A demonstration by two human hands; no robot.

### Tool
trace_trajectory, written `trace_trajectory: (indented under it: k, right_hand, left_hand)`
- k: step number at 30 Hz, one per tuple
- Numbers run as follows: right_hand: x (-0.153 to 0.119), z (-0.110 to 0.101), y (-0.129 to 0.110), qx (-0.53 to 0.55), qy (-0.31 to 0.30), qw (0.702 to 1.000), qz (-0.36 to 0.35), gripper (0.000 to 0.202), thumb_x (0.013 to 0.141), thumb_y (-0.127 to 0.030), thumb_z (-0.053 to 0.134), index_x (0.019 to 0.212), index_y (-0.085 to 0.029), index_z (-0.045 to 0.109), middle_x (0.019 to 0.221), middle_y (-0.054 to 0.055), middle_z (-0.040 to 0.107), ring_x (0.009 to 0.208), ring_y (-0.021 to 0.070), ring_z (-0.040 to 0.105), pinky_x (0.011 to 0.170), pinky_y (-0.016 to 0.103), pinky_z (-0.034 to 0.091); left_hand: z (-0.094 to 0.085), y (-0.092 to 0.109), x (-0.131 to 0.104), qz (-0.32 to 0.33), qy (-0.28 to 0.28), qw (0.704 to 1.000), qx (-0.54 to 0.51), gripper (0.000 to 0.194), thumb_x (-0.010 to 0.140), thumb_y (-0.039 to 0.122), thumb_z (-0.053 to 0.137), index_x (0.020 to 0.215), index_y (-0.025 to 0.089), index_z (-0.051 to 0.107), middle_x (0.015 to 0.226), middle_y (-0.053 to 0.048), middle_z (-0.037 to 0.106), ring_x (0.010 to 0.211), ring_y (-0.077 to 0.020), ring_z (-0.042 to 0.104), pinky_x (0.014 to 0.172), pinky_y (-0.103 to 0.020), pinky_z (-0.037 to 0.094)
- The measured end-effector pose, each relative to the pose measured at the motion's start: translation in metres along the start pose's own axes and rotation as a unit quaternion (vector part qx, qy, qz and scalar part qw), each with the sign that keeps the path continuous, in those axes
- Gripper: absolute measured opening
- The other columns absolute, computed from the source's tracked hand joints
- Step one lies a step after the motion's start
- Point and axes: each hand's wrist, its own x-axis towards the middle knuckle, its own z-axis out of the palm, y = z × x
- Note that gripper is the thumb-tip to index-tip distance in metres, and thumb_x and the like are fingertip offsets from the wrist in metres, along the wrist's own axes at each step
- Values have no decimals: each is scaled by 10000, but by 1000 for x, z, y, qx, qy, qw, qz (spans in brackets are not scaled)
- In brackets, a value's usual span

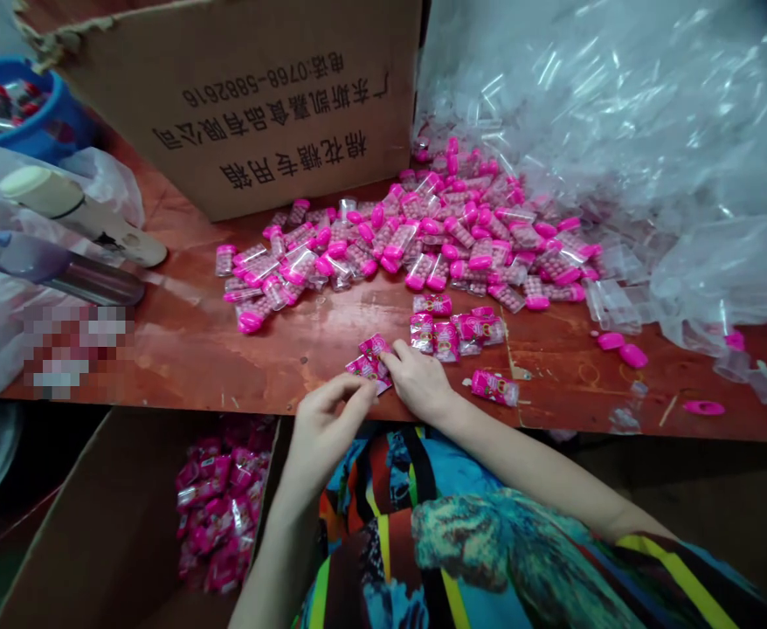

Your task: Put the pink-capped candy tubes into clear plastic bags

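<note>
Two small pink printed candy packets [371, 351] lie close together at the table's front edge, between my hands. My right hand [421, 380] has its fingers closed at the right side of these packets. With thumb and forefinger curved toward each other, my left hand [332, 411] meets the lower edge of the packets; its fingertips are partly hidden. Just beyond my right hand lies a group of similar pink packets [445, 339], and a single packet [494, 387] rests beside my right forearm.
Behind is a heap of pink-capped clear candy bottles [397, 240] before a cardboard box [279, 114]. Plastic bags [619, 114] and loose caps [632, 355] are at right. Flasks [88, 218] and a blue basket [62, 114] stand left. Below, an open carton [82, 524] holds pink packets.
</note>
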Motion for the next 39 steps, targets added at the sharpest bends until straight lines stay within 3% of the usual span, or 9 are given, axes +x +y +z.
trace_trajectory:
  k: [5,9,14,18,24,27,30,35,39]
  right_hand:
    - [0,2,1,2,28,999,17,351,1050,-304,350,1284,-240,603,1223,133,568,1016,242,628,676,282,511]
    - [3,1,-1,31,16,998,49,377,1051,-316,334,1341,-248,564,1208,125,568,956,233,648,662,287,515]
    - [7,4,-2,72,34,995,63,395,1030,-270,369,1399,-242,507,1219,112,581,933,228,661,694,304,532]
    - [3,10,-1,101,61,991,66,398,1024,-264,369,1395,-228,510,1234,113,589,945,234,663,702,316,538]
    - [4,18,11,306,176,934,63,476,933,-294,552,1381,-158,470,1277,147,591,1033,239,641,793,341,551]
    - [5,16,19,449,146,878,78,401,885,-321,597,1250,-163,549,1052,90,668,717,169,632,635,300,530]
    - [4,14,22,531,100,840,54,231,876,-346,600,1032,-180,637,877,36,684,637,139,599,608,270,503]
    - [-4,20,12,468,71,880,38,200,884,-275,595,1042,-174,666,745,-6,654,607,130,564,595,251,442]
    - [-5,22,4,379,75,922,41,233,909,-334,631,1071,-168,652,709,-19,617,610,135,556,595,253,401]
  left_hand:
    - [28,-37,25,123,56,973,187,152,912,260,596,1004,214,708,1028,-96,669,975,-250,629,878,-383,515]
    - [36,-53,31,141,53,953,264,200,876,257,641,1071,221,666,1101,-113,637,1061,-281,602,943,-425,506]
    - [33,-44,37,74,80,966,234,401,834,314,697,1213,222,602,1174,-120,657,1090,-289,634,923,-416,512]
    - [34,-37,57,-20,97,965,243,403,817,297,705,1213,271,643,996,-66,740,933,-283,697,820,-395,512]
    - [35,-28,74,-36,117,992,-17,252,734,182,707,984,182,678,790,-18,690,689,-156,640,704,-294,515]
    - [22,-10,66,-66,95,981,-155,311,667,205,765,956,158,662,777,-9,670,682,-131,622,672,-260,511]
    - [9,-3,54,-97,70,974,-192,354,636,231,800,955,158,665,773,-2,665,648,-113,591,621,-236,485]
    - [9,-39,35,-120,103,981,-112,259,675,258,770,895,154,682,699,18,627,545,-92,492,541,-227,418]
    - [21,-62,19,-56,137,988,-34,194,762,265,717,930,169,696,782,-1,612,599,-106,526,593,-239,452]
